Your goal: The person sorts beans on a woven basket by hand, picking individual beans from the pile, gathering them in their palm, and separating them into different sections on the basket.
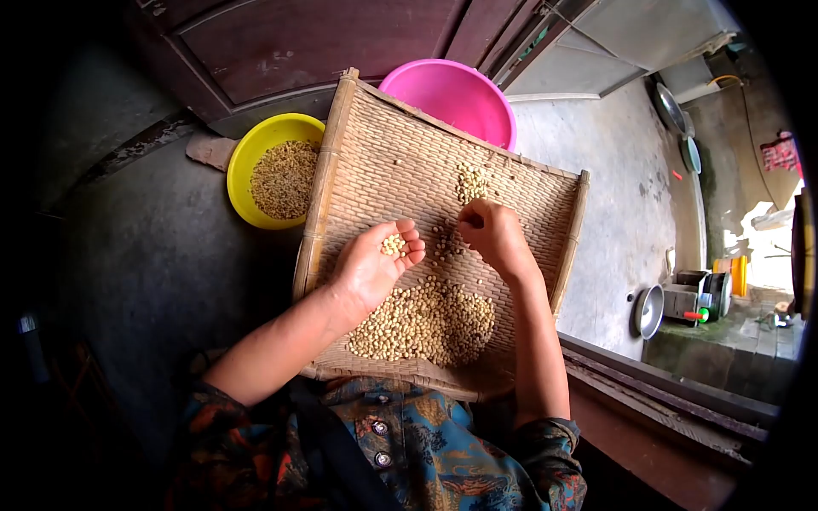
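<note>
A woven bamboo tray point(383, 153) with wooden side rails rests before my body. My left hand point(375, 262) is palm up above it, fingers curled round a small handful of pale beans point(394, 245). Over the tray's middle, my right hand point(496, 235) is closed with thumb and fingers drawn together; what they hold, if anything, is hidden. A large heap of pale beans point(426, 324) lies at the near end. Beyond my right hand is a smaller pile of beans point(470, 183), and darker beans point(445, 243) lie scattered between my hands.
A yellow basin point(242, 175) holding brownish grains stands on the floor left of the tray. A pink basin point(447, 89) is behind the tray's far edge, by a dark red door point(315, 43). A metal bowl point(650, 311) and other household items are at the right.
</note>
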Action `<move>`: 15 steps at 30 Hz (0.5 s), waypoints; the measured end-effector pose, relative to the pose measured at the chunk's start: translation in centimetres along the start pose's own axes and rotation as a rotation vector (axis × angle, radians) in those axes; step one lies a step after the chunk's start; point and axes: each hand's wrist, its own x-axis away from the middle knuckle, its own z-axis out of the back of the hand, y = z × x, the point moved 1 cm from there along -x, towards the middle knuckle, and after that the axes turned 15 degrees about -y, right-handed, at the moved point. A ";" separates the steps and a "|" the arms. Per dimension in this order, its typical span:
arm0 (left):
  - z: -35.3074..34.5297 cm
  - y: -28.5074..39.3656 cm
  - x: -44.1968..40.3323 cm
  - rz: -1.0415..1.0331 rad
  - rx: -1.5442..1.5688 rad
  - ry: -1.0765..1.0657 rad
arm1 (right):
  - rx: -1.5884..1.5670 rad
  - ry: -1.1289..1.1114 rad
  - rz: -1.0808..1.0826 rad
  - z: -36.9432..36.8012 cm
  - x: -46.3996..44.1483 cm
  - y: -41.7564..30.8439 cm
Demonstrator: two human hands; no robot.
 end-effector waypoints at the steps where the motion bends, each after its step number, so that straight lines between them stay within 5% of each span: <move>1: 0.0 0.1 0.0 -0.009 -0.004 0.015 | -0.121 -0.054 0.026 0.1 0.5 -1.1; 4: 0.9 -0.4 -0.3 -0.028 0.053 -0.028 | -0.396 -0.192 0.101 0.3 1.8 -4.7; 9: 0.1 0.0 0.0 -0.017 0.061 0.009 | 0.588 0.061 0.215 -3.5 -0.8 -1.1; 15: 0.3 0.1 0.0 -0.041 0.054 0.017 | 0.725 0.087 0.184 -4.1 -1.6 -0.7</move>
